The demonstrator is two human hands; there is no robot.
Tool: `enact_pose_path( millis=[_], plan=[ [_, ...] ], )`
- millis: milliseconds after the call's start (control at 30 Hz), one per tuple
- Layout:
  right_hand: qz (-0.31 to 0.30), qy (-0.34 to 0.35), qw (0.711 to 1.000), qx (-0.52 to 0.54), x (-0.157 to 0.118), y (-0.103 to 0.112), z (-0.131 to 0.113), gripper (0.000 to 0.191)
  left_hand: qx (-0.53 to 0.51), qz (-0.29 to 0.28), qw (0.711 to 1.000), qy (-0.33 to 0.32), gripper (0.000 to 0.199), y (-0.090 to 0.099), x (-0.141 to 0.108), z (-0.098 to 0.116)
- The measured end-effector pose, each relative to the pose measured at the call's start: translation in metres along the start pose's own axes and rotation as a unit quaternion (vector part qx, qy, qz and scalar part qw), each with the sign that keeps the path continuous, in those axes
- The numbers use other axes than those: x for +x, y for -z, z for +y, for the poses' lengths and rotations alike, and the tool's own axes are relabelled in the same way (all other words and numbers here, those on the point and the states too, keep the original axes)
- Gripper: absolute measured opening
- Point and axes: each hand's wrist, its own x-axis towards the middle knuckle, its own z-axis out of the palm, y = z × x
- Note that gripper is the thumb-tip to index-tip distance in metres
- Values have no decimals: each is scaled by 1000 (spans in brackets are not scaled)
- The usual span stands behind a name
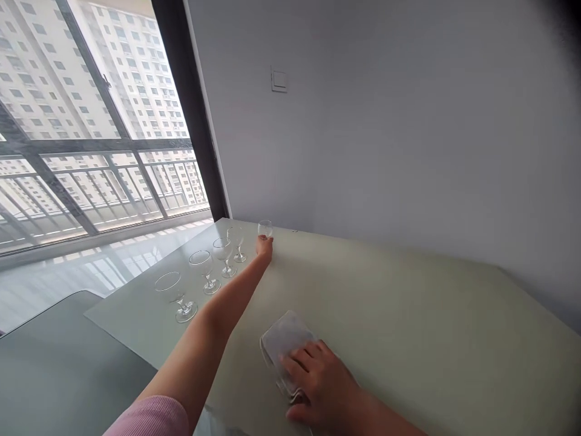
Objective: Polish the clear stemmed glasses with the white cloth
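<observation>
Pink ribbed sleeve [149, 419] at lower left, nearest the lens, left arm extending from it toward the far table edge. Left hand [264, 247] there, fingers closed around the lower part of a wine glass [265, 229]; exact pinch hidden. Glass upright, long axis vertical, mouth up. Four goblets [202, 263] stand upright in a diagonal row, lower left to upper centre, the held glass just past its far end. Right hand [320, 387], lower centre, fingers slightly spread, pressing on a folded grey cloth [285, 345] on the pale green tabletop [422, 339].
</observation>
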Motion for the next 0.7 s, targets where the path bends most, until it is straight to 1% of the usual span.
enact_pose_path(
  millis=[33, 67, 100, 133, 167, 200, 233, 267, 300, 333, 367, 400, 433, 500, 533, 567, 600, 667, 700],
  plan=[
    [-9, -11, 1000, -24, 0, -1, -3, 77, 8, -11, 1000, 3, 31, -4, -9, -4],
    [-18, -22, 999, -43, -1, -2, -5, 77, 15, -26, 1000, 2, 29, -8, -19, -7],
    [-26, -36, 998, -53, -1, -2, -6, 67, 20, -42, 999, -2, 26, -12, -31, -10],
    [-33, -50, 997, -52, -1, -2, -6, 52, 24, -59, 998, -11, 24, -14, -43, -12],
    [-36, -69, 996, -39, -1, 0, -5, 35, 27, -75, 997, -22, 22, -15, -56, -12],
    [-32, -95, 995, -14, 0, 3, -2, 23, 30, -91, 995, -34, 20, -16, -68, -12],
    [-16, -130, 991, 23, 1, 8, 4, 18, 33, -104, 993, -45, 19, -16, -80, -11],
    [11, -175, 982, 69, 2, 14, 11, 18, 34, -117, 991, -55, 19, -15, -92, -9],
    [51, -228, 964, 123, 3, 22, 20, 19, 36, -128, 989, -67, 21, -14, -102, -7],
    [100, -282, 936, 184, 4, 30, 30, 19, 40, -139, 986, -81, 24, -13, -111, -6],
    [154, -333, 896, 250, 5, 39, 40, 18, 48, -148, 983, -99, 27, -12, -119, -4],
    [202, -376, 846, 319, 5, 48, 50, 17, 59, -153, 979, -123, 30, -10, -126, -4],
    [241, -411, 789, 388, 5, 55, 60, 17, 76, -152, 974, -151, 31, -9, -132, -4],
    [285, -453, 677, 506, 3, 68, 77, 19, 118, -131, 960, -219, 28, -6, -142, -7],
    [298, -462, 633, 545, 2, 72, 85, 19, 137, -117, 950, -254, 25, -5, -145, -9],
    [313, -465, 601, 570, 1, 76, 91, 20, 155, -105, 939, -288, 25, -3, -147, -11],
    [333, -465, 577, 583, -1, 79, 96, 20, 170, -100, 927, -319, 26, -2, -148, -14],
    [386, -462, 544, 584, -2, 84, 105, 22, 192, -108, 903, -369, 32, 2, -150, -19],
    [413, -455, 535, 580, -3, 87, 107, 24, 202, -120, 891, -388, 34, 3, -150, -22]
  ],
)
